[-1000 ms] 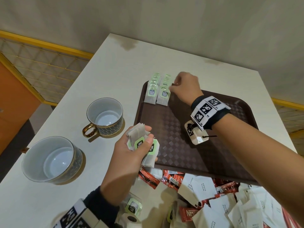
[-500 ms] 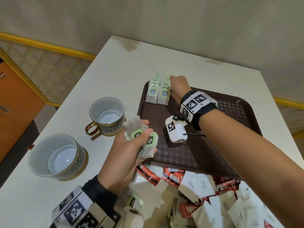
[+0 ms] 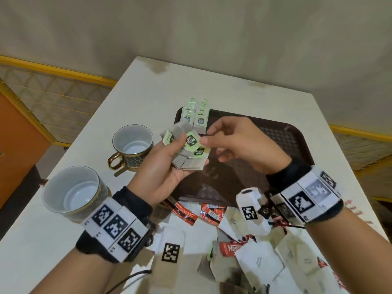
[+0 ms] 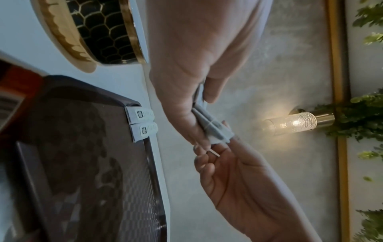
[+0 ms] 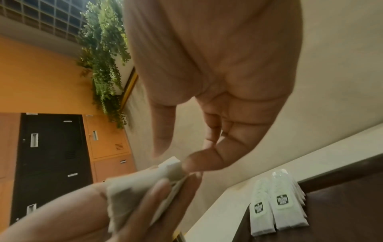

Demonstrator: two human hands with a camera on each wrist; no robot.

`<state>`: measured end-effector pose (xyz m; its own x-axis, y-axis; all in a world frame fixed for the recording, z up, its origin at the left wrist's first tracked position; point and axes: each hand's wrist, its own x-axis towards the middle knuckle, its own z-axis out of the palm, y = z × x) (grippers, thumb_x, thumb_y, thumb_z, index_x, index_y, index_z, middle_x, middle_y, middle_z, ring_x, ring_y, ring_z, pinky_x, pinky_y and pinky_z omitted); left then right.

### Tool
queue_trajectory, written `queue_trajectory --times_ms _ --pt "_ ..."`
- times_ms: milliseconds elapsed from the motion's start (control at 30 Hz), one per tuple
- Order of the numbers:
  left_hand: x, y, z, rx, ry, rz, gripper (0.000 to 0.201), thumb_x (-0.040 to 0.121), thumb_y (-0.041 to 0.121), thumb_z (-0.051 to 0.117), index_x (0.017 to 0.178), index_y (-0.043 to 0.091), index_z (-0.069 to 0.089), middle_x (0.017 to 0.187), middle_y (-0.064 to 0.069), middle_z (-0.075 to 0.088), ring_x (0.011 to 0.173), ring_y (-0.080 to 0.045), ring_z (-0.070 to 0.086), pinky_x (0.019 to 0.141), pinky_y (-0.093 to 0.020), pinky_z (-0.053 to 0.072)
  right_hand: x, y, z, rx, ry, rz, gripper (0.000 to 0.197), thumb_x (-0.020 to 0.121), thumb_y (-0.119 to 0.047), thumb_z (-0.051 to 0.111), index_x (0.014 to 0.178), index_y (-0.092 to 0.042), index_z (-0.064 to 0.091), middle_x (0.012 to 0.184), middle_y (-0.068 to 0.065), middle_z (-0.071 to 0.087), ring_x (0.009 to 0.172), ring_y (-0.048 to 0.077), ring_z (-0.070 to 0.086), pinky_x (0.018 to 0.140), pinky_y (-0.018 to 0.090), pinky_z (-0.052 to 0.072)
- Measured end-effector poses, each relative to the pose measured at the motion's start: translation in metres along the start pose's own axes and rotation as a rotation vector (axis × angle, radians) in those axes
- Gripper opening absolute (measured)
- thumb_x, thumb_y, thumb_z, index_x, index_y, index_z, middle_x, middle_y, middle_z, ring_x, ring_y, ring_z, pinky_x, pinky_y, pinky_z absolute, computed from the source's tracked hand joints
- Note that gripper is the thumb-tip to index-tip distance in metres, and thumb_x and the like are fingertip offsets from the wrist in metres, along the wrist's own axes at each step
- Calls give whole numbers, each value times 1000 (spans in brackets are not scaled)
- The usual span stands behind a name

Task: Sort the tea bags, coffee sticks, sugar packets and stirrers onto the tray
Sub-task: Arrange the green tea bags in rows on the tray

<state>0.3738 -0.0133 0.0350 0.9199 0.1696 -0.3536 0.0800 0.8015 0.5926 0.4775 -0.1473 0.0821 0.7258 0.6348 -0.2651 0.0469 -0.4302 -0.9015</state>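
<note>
Your two hands meet over the tray's near left corner, sharing a bunch of tea bags.

Your left hand [image 3: 161, 177] grips the fanned tea bags [image 3: 186, 149]; your right hand [image 3: 239, 145] pinches the tag of the top one. Behind them, two rows of tea bags [image 3: 196, 115] lie at the far left corner of the tray [image 3: 297, 141]. Two cups [image 3: 132, 143] stand to the left on the table [image 3: 148, 96], and a pile of packets [image 3: 254, 257] lies just in front of the tray.

The white table [image 3: 148, 85] is carrying two cups [image 3: 132, 143] — a brown tray [image 3: 297, 132] and loose packets [image 3: 254, 259] too.
</note>
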Motion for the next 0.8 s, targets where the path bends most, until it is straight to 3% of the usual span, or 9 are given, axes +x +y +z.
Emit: queue_trajectory --times_ms 133,233,333,467,600,733,800 --pt "-4 -10 5 31 -20 16 39 100 16 46 139 11 48 125 -18 65 113 -31 65 87 -47 57 -14 13 4 -5 26 5 32 79 -1 76 107 -2 60 74 12 61 62 19 60 57 26 56" --pt "-6 -17 6 -2 0 -10 40 99 15 48 139 11 48 124 -19 66 109 -32 67 79 -47 60 -26 15 -2 -47 60 -5 27 82 2 72 106 -5 64 74 12 61 63 15 62 57 25 56" --pt "-7 -20 7 -66 39 -6 39 96 13 52 136 13 51 122 -16 67 106 -33 68 74 -50 60 -41 11 -18 -53 149 3 13 88 -1 66 99 -8 69 87 16 68 69 15 66 63 26 57" --pt "-8 -24 6 -108 45 41 41 94 14 55 135 17 52 123 -14 67 111 -33 66 88 -55 54 -62 2 -28 276 122 23 5 92 -6 61 90 -8 66 91 11 74 74 12 69 63 23 59" --pt "-11 -31 13 -147 -40 67 49 92 11 55 140 15 47 126 -16 65 112 -33 65 88 -48 56 -61 12 5 572 149 102 5 91 -7 61 91 -7 66 97 11 75 85 15 72 68 23 59" --pt "-12 -38 17 -128 -45 124 50 93 1 51 140 17 47 125 -13 66 111 -27 67 78 -39 60 -47 21 26 509 271 50 5 90 -6 64 92 -4 69 92 16 74 81 25 70 77 35 57" --pt "-13 -39 16 -134 -29 136 48 95 -1 48 140 17 47 128 -13 65 113 -29 65 75 -38 60 -42 21 29 480 277 31 5 89 -6 66 91 -4 70 88 16 74 75 26 67 70 34 56"
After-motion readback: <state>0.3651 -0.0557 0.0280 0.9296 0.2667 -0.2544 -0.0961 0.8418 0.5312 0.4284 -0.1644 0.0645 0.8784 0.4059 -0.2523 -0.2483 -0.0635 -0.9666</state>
